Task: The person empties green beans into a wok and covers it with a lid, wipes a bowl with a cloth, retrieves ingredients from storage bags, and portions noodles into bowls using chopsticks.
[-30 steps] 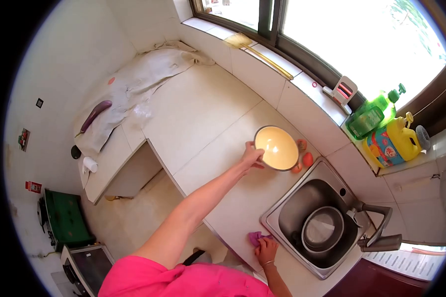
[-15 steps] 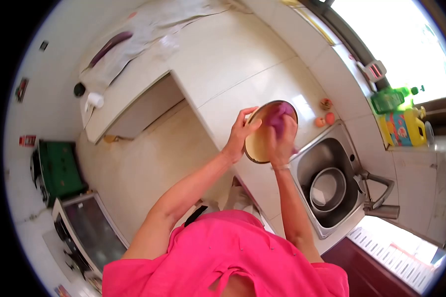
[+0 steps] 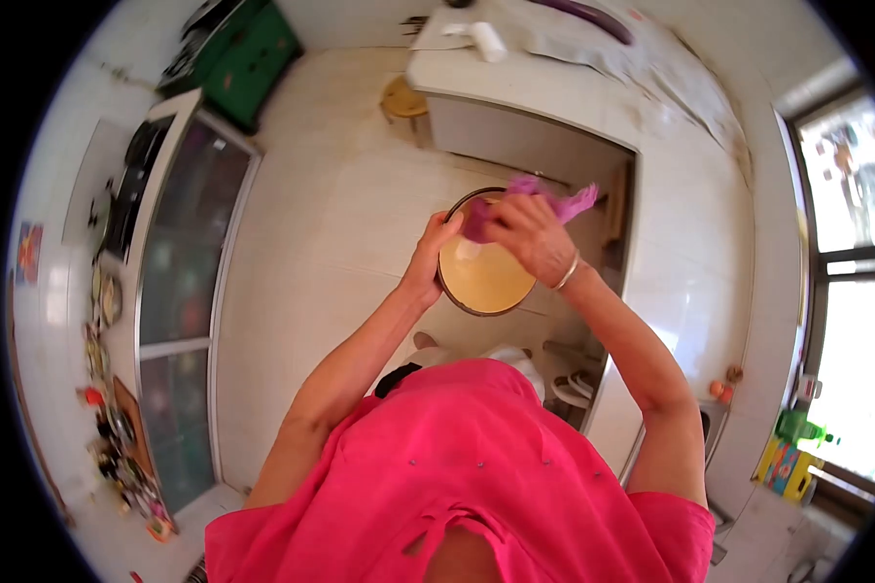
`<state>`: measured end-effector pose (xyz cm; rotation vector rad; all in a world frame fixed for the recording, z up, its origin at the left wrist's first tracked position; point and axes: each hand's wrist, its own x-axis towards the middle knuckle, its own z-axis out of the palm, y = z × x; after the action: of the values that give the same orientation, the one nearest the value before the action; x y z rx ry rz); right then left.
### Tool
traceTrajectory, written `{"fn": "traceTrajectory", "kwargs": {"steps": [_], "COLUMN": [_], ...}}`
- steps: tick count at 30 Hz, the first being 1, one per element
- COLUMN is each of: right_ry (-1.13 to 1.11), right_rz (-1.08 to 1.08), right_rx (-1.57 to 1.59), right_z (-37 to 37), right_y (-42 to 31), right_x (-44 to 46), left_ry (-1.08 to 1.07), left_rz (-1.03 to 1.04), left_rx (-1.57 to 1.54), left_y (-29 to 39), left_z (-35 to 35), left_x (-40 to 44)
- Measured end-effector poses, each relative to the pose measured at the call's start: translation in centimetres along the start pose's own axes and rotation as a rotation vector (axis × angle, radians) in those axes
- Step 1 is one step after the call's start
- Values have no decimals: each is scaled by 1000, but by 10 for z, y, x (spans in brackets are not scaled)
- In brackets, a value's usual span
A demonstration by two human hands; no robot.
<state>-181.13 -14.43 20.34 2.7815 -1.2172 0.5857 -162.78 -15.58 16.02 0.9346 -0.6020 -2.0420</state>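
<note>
A round bowl (image 3: pixel 486 277) with a cream-yellow inside and a dark rim is held up in front of my body, over the floor. My left hand (image 3: pixel 426 260) grips its left side, thumb at the rim. Over the bowl's upper right part, my right hand (image 3: pixel 533 238) is closed on a purple cloth (image 3: pixel 576 202). Part of the cloth lies against the inside of the bowl and part sticks out past the rim.
A counter (image 3: pixel 690 243) runs down the right side, with red-orange fruits (image 3: pixel 721 391) near the sink (image 3: pixel 712 428). A wooden stool (image 3: pixel 403 100) stands on the floor above. To the left is a glass-doored cabinet (image 3: pixel 180 321), with a green cabinet (image 3: pixel 248 63) behind it.
The view has swung left, away from the sink. The bowl has moved from over the counter to over the floor, and the right hand now holds the cloth at the bowl's upper right.
</note>
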Motion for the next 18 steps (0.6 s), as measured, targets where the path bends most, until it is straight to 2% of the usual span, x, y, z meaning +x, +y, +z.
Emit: {"fn": "traceTrajectory", "kwargs": {"steps": [1,4,6,8,11,14,16,18], "right_ry": [59,118,45,-107,-656,-732,-701,-454], "right_rz": [-144,-107,-33,97,267,312,356,-95], "right_rx": [91,226,493,836,1612,1553,1528,1397], "right_z": [8,77,116,141,149,106,88,101], "right_y": [-17,-52,-94,-158,-197,-193,-190,-210], "right_x": [31,101,131,156,202,272,330,385], "left_ry": [-14,140,192,292,525,756,747,704], "left_rz": [20,211,349,474,667,836,750,700], "left_rx": [-90,-174,-24,171,578,1208,1307,1370], "left_y": [20,75,101,115,138,185,213,240], "left_z": [-12,-66,-113,-158,-218,-254,-278,-296], "left_x": [-13,-52,-69,-92,-129,-176,-199,-213]}}
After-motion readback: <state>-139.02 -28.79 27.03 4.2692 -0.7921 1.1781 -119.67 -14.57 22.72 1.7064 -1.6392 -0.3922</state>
